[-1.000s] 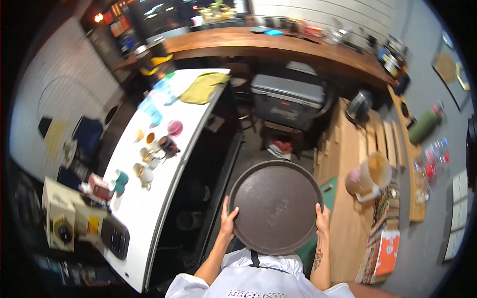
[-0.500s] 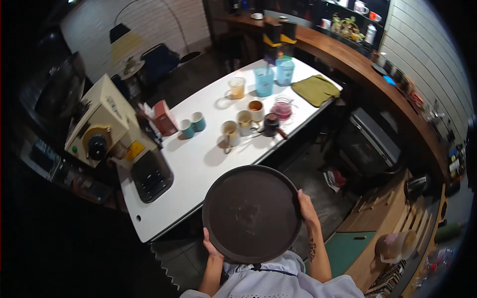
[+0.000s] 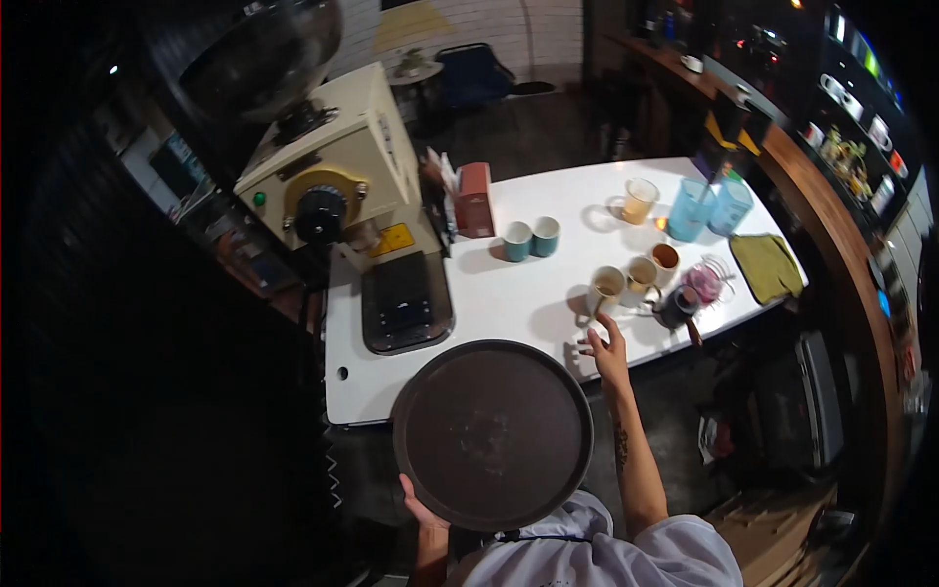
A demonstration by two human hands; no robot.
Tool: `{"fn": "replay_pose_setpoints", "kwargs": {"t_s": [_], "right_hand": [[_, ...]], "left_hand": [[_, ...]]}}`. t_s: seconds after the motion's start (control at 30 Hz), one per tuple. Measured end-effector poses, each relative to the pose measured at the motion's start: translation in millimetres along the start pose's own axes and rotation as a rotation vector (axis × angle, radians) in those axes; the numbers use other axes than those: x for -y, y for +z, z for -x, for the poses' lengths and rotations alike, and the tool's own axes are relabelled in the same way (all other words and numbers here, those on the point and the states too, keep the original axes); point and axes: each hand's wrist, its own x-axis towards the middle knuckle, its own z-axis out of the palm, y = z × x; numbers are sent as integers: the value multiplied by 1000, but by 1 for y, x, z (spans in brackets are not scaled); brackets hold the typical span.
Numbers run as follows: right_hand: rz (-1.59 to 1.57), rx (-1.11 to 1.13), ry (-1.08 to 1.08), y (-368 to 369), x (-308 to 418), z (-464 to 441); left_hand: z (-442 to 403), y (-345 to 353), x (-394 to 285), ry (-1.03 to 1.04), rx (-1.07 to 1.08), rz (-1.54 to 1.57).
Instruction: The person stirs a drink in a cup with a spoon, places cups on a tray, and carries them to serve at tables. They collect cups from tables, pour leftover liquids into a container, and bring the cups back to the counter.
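My left hand [image 3: 423, 507] grips the lower left rim of a round dark brown serving tray [image 3: 494, 430], held in front of my body; most of its fingers are hidden under the tray. Over the table's near edge reaches my right hand [image 3: 608, 350], open, fingers apart, just below a beige mug [image 3: 606, 284]. Whether a fingertip touches that mug's handle, I cannot tell. Beside it stand a second beige mug [image 3: 641, 276] and a white cup with a brown inside [image 3: 665, 258]. To their right are a dark pot with a wooden handle [image 3: 678, 308] and a pink glass item [image 3: 702, 284].
On the white table [image 3: 509, 303] stand two teal cups [image 3: 531, 239], a red box [image 3: 475, 201], an amber glass mug [image 3: 640, 202] and blue pitchers [image 3: 693, 210]. A green cloth [image 3: 767, 268] lies at the right. The large cream machine [image 3: 333, 161] rises at the left, beside a black scale [image 3: 406, 305].
My right hand has let go of the tray and stretched forward toward the mugs. The left hand keeps the tray. My view has turned left.
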Motion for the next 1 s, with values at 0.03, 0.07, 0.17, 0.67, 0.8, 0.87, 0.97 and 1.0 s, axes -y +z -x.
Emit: {"fn": "replay_pose_setpoints", "kwargs": {"t_s": [0.03,0.07,0.17,0.67,0.8,0.87,0.97,1.0], "right_hand": [[-70,7,74,4,2,-6],[-114,23,81,3,-2,-13],[-98,26,83,3,-11,-29],[356,179,-123,7,41,16],[416,403,-98,34,88,61],[369,483,-104,61,101,89],[372,647,-5,97,104,128],[344,697,23,111,100,141]], "left_hand": [[0,1,5,31,-3,7],[2,3,11,47,-9,11],[5,15,29,130,-58,-25],[0,2,66,258,-157,-8],[13,-6,45,263,-156,33],[21,-11,30,279,-146,36],[39,-11,3,294,-138,25],[44,-9,-7,286,-133,12]]}}
